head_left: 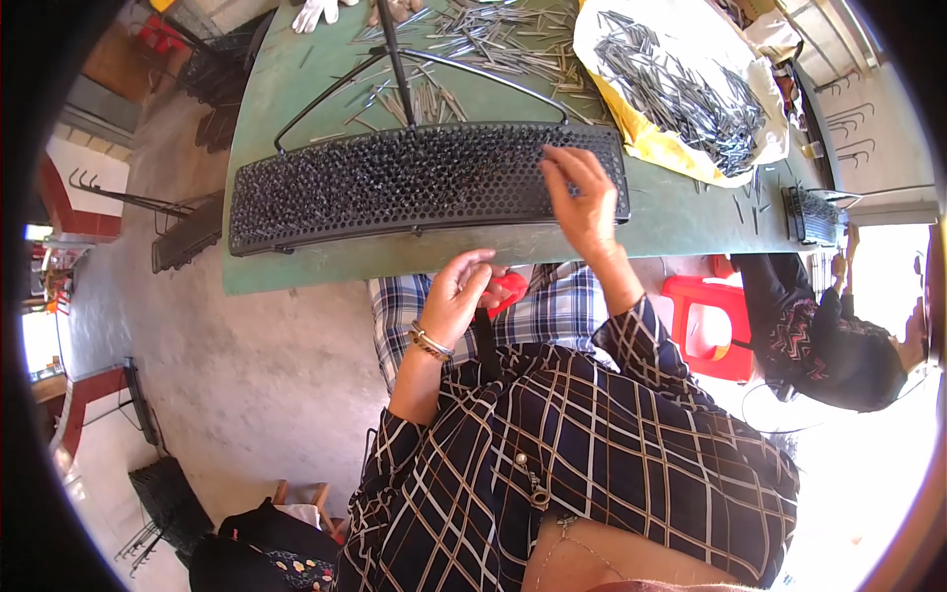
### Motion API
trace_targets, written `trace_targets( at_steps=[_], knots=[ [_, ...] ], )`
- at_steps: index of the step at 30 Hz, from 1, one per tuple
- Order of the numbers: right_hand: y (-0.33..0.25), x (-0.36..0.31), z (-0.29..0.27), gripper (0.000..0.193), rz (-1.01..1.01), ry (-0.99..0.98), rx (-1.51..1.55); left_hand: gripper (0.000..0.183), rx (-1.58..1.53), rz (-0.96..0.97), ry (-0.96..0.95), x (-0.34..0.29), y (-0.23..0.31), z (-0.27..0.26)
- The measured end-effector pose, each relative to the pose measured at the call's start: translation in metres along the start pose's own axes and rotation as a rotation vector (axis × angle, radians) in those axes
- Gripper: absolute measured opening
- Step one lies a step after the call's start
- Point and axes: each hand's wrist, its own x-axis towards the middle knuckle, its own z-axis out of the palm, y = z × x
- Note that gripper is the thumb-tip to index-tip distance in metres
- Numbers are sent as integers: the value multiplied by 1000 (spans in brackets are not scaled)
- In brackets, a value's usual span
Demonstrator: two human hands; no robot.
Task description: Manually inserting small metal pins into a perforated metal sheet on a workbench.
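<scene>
A long black perforated rack [395,183] lies across the table in front of me. Small thin pieces fill many of its holes, while the holes toward its lower right show bare. My right hand [584,202] is over the rack's right part, its fingertips pinched close to the holes; anything between them is too small to make out. Below the table's near edge is my left hand [462,296], with curled fingers beside a red, soft-looking thing [508,289]. What those fingers hold, if anything, cannot be seen.
Thin metal pieces [493,44] are strewn over the green table [326,266]. A white and yellow sack [646,143] holds a heap of dark ones. To the right, another person [829,335] sits near a red plastic stool [705,326]. Black racks [187,232] stand at left.
</scene>
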Motion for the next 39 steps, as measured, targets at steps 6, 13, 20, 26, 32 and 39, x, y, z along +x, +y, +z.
trace_targets(
  at_steps=[6,13,20,26,32,39],
  knots=[
    [62,0,-67,18,167,146,-126,30,218,87,-89,18,34,31],
    [129,-27,-86,19,477,252,-90,27,468,265,-148,87,120,79],
    [132,-37,-88,18,519,310,-18,28,683,203,-252,241,145,147],
    [134,-30,-88,13,551,318,117,41,681,-354,-144,390,98,222],
    [141,-35,-88,14,541,294,103,87,1151,-280,-40,442,48,275],
    [140,-33,-93,15,528,263,140,79,1762,-228,58,425,37,327]
  ],
)
